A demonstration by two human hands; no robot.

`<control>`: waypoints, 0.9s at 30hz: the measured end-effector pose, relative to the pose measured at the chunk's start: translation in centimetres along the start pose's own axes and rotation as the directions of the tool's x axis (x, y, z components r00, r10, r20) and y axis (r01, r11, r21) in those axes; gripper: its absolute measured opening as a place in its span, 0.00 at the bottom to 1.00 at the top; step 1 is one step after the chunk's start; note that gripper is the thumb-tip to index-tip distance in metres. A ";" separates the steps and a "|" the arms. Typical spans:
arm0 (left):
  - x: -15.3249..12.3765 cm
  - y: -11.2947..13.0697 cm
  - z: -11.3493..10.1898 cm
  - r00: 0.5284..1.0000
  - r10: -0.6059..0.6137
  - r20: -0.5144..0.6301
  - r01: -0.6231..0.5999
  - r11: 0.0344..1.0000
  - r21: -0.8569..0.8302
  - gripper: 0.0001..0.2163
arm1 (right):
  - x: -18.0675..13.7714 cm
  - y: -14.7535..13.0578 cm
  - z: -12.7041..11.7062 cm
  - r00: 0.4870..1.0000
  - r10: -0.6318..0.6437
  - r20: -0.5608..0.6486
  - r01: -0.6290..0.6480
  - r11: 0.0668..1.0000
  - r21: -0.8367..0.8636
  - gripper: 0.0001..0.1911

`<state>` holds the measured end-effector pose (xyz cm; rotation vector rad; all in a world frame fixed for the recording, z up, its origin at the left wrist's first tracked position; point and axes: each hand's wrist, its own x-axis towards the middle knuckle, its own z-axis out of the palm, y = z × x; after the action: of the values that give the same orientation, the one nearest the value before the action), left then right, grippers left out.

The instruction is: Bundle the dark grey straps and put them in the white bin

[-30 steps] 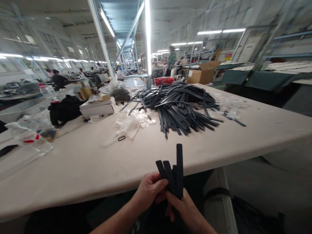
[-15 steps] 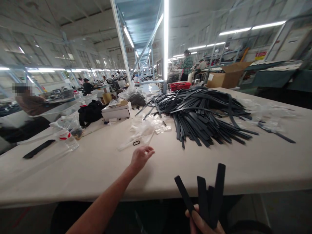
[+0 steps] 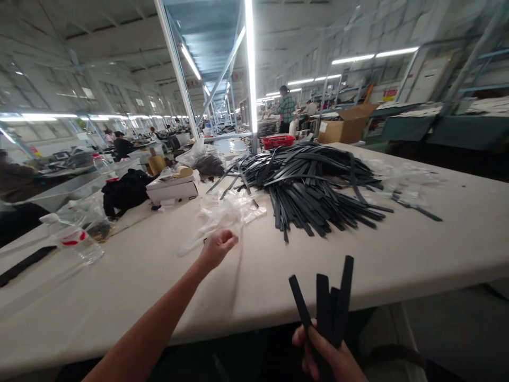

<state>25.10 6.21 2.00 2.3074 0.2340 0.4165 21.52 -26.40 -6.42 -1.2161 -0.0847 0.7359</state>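
My right hand (image 3: 332, 362) is at the bottom edge, closed round the lower ends of several short black straps (image 3: 333, 302) that fan upward in front of the table edge. My left arm stretches out over the white table (image 3: 119, 286). My left hand (image 3: 216, 248) hovers just in front of crumpled clear plastic bags (image 3: 230, 209), its fingers curled together. Whatever they pinch is hidden. A big heap of long black straps (image 3: 314, 185) lies further back on the table, to the right of that hand.
A white box (image 3: 173, 187), a black bag (image 3: 125, 192) and a clear bottle in plastic (image 3: 75, 233) stand along the left. A loose black strap (image 3: 26, 263) lies far left. Behind are a red basket (image 3: 278, 141), a cardboard box (image 3: 345, 124) and people at other tables.
My left hand let go of the strap bundle and reached out over the table. Its fingers, spread half a second ago, are now curled where a small black ring lay.
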 end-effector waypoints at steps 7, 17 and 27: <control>-7.3 3.4 3.0 0.975 -0.108 0.193 0.190 0.855 -0.483 0.19 | 3.7 -5.3 2.5 0.979 0.133 0.157 -0.154 0.979 0.134 0.24; -12.3 3.5 3.6 0.866 -0.134 0.482 0.463 0.582 -0.669 0.19 | 7.9 -6.8 6.7 0.904 0.208 0.373 -0.273 0.953 0.130 0.17; -15.6 4.6 2.1 0.802 -0.145 0.579 0.568 0.486 -0.665 0.17 | 8.8 -8.5 8.7 0.972 -0.029 0.232 0.029 1.000 0.003 0.17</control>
<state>11.57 -2.89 0.47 1.2781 0.2313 -0.2420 28.54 -15.68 1.42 -1.1233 -0.2954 0.8500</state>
